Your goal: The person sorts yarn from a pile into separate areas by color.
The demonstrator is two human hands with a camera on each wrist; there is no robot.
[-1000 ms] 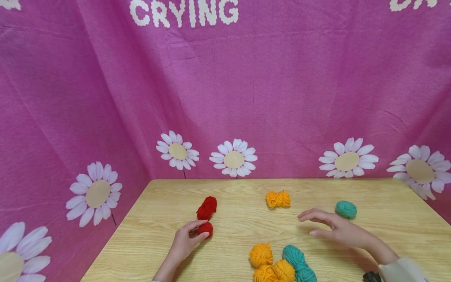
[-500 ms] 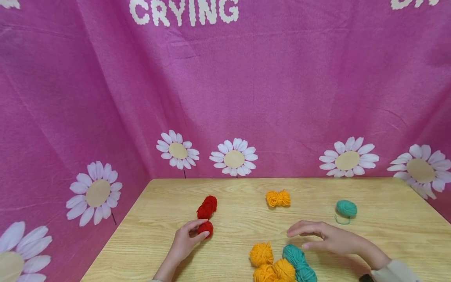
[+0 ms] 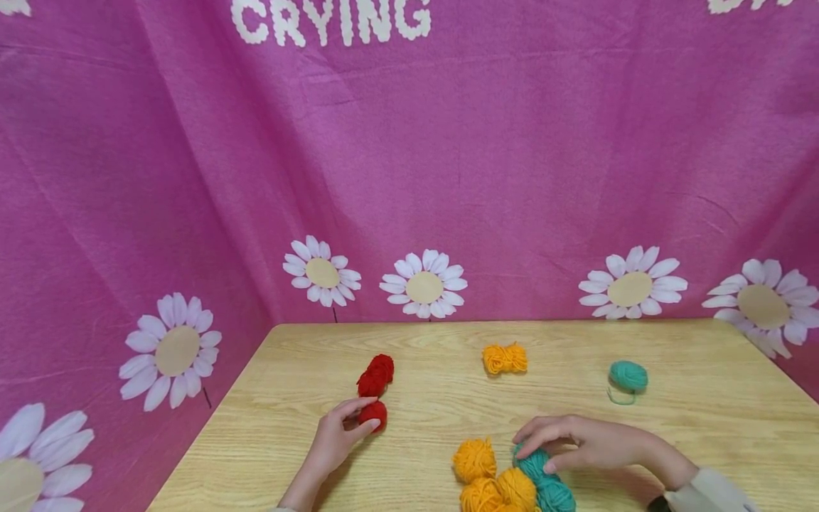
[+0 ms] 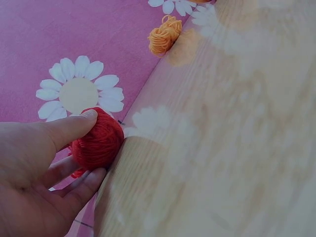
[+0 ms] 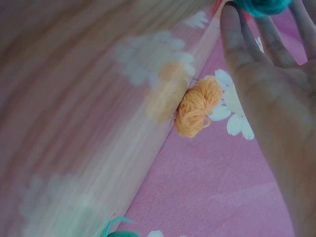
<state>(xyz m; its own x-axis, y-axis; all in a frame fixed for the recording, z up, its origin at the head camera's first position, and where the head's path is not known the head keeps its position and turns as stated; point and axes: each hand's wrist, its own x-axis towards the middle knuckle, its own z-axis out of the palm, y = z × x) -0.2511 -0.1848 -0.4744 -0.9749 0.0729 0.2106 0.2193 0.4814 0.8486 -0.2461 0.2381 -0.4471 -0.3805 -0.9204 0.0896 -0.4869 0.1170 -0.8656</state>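
Observation:
In the head view my left hand (image 3: 334,436) holds a small red yarn ball (image 3: 375,416) on the left of the table; the left wrist view shows thumb and fingers on either side of this red ball (image 4: 98,143). Just behind it lies another red yarn bundle (image 3: 376,375). My right hand (image 3: 591,442) is over the upper teal yarn ball (image 3: 533,466), its fingers and thumb spanning it. That teal ball (image 5: 261,6) shows at the fingertips in the right wrist view. A second teal ball (image 3: 555,496) touches it in front.
Several orange yarn balls (image 3: 475,460) cluster left of the teal pair at the front. An orange yarn bundle (image 3: 505,359) lies at the back, and a teal ball (image 3: 629,375) with a loose tail at the back right. A pink flowered cloth (image 3: 499,178) hangs behind the wooden table (image 3: 307,348).
My right hand has come from beside the back-right teal ball, left and toward me, onto the upper front teal ball. The left hand has stayed on the red ball.

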